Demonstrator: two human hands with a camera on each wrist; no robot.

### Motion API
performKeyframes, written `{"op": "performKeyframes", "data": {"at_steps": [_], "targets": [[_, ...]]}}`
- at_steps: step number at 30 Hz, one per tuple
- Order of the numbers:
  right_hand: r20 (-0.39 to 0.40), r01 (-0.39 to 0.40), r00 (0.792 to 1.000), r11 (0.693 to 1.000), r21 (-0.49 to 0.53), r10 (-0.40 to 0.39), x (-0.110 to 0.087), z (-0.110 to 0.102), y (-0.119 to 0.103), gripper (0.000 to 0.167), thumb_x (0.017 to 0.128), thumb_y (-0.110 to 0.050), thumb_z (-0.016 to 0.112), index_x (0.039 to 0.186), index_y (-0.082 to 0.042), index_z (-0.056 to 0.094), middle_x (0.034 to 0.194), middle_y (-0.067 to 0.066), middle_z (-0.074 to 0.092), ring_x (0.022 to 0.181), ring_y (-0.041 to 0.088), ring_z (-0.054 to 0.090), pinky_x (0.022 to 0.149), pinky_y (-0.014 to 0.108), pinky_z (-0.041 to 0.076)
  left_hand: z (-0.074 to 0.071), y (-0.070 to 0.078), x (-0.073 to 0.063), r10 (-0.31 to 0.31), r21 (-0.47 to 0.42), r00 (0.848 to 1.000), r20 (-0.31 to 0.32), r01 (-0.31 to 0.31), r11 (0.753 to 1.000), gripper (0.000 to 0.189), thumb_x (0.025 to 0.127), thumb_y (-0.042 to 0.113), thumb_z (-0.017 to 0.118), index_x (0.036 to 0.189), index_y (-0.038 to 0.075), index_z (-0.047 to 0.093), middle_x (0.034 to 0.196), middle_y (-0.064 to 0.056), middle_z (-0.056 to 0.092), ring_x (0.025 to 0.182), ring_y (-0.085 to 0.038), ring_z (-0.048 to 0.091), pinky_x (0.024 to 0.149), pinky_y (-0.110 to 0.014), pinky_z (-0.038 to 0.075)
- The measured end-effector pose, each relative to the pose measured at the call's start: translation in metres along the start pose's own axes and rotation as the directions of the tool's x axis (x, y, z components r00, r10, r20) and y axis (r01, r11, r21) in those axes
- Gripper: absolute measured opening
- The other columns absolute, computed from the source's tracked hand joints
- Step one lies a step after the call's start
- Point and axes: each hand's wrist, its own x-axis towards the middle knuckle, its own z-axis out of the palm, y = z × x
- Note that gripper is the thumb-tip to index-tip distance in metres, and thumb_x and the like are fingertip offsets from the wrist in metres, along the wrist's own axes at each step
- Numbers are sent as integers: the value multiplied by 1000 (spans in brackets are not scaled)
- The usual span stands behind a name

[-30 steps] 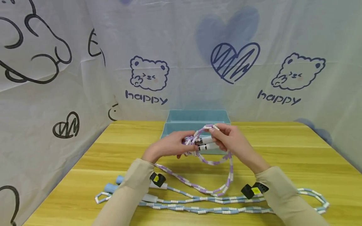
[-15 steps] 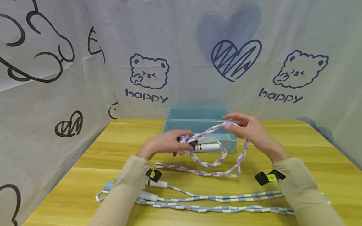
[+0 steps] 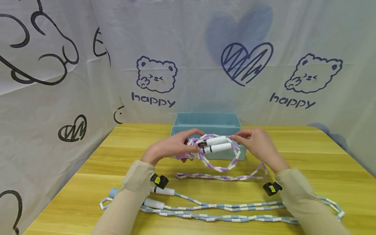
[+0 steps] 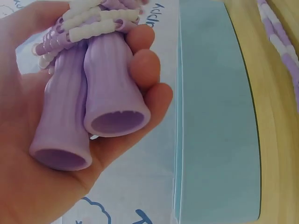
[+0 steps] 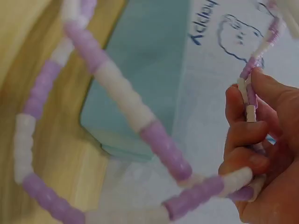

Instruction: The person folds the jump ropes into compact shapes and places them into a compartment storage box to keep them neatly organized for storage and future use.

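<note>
Toward the far edge of the bench point(image 3: 308, 153), just in front of the blue bin point(image 3: 223, 130), a purple-and-white skipping rope point(image 3: 219, 169) is held up. Its paired handles point(image 3: 220, 148) are gripped in the left hand point(image 3: 173, 147), fingers curled round them; its beaded cord point(image 5: 251, 114) is pinched by the right hand point(image 3: 259, 145) between thumb and fingers. Nearer the front edge, a blue-and-white rope point(image 3: 217, 206) is stretched lengthwise, its handled end set toward the left edge.
</note>
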Motion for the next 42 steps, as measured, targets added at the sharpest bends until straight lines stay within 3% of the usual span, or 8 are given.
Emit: {"op": "performKeyframes", "data": {"at_steps": [7, 12, 15, 22, 27, 33, 36, 42], "targets": [[158, 126, 982, 985, -116, -107, -1, 15, -1, 21, 95, -28, 67, 86, -10, 75, 75, 1, 65, 61, 14, 50, 57, 31, 42, 1, -2, 2, 99, -99, 995, 17, -97, 990, 53, 100, 30, 58, 147, 45, 38, 125, -7, 51, 72, -28, 57, 59, -37, 53], [328, 124, 937, 992, 9, -120, -4, 20, -6, 20, 99, -12, 60, 111, -7, 75, 92, 3, 72, 60, 9, 47, 54, 26, 39, -1, -5, 4, 91, -100, 994, -68, -98, 990, 46, 101, 29, 57, 143, 42, 44, 122, -7, 55, 75, -30, 59, 60, -41, 54], [389, 108, 913, 993, 55, -121, -4, 24, -11, 22, 101, -14, 56, 105, -6, 76, 80, 4, 69, 48, 10, 31, 46, 25, 29, -2, -7, 4, 65, -97, 988, -138, -79, 992, 44, 101, 30, 57, 142, 37, 45, 115, -10, 56, 75, -29, 60, 60, -40, 54], [492, 206, 839, 972, 110, -233, -10, 30, -27, 26, 103, -30, 53, 102, -15, 74, 93, -2, 71, 64, 13, 49, 61, 29, 41, -4, -8, 6, 43, -105, 974, -222, -67, 992, 38, 102, 29, 55, 138, 28, 45, 104, -13, 59, 68, -25, 56, 59, -35, 52], [524, 263, 800, 956, 130, -291, -18, 27, -47, 21, 101, -26, 57, 85, -15, 65, 82, -2, 69, 57, 9, 43, 56, 27, 39, -1, -9, 8, 24, -37, 963, -270, -35, 999, 38, 101, 29, 57, 136, 26, 45, 99, -11, 60, 66, -24, 54, 59, -35, 52], [577, 295, 755, 947, 126, -312, -33, 15, -76, 22, 100, -21, 56, 79, -22, 65, 64, -8, 58, 51, 5, 44, 52, 24, 40, 5, -7, 10, 44, 194, 950, -310, 18, 981, 41, 99, 36, 60, 136, 26, 47, 93, -2, 63, 62, -17, 51, 55, -32, 46], [581, 289, 754, 949, 125, -306, -40, 8, -88, 21, 99, -23, 58, 79, -23, 63, 59, -10, 50, 50, 5, 47, 50, 23, 41, 9, -5, 12, 63, 279, 947, -317, 30, 960, 42, 99, 39, 59, 137, 28, 46, 89, 1, 63, 57, -14, 46, 51, -29, 41], [451, 341, 813, 929, 142, -368, -42, 1, -96, 16, 104, -27, 52, 93, -22, 63, 63, -9, 44, 50, 5, 40, 51, 24, 40, 13, -3, 12, 41, 295, 966, -254, 36, 955, 46, 100, 41, 55, 142, 28, 42, 76, -4, 57, 52, -12, 41, 49, -29, 38]]}}
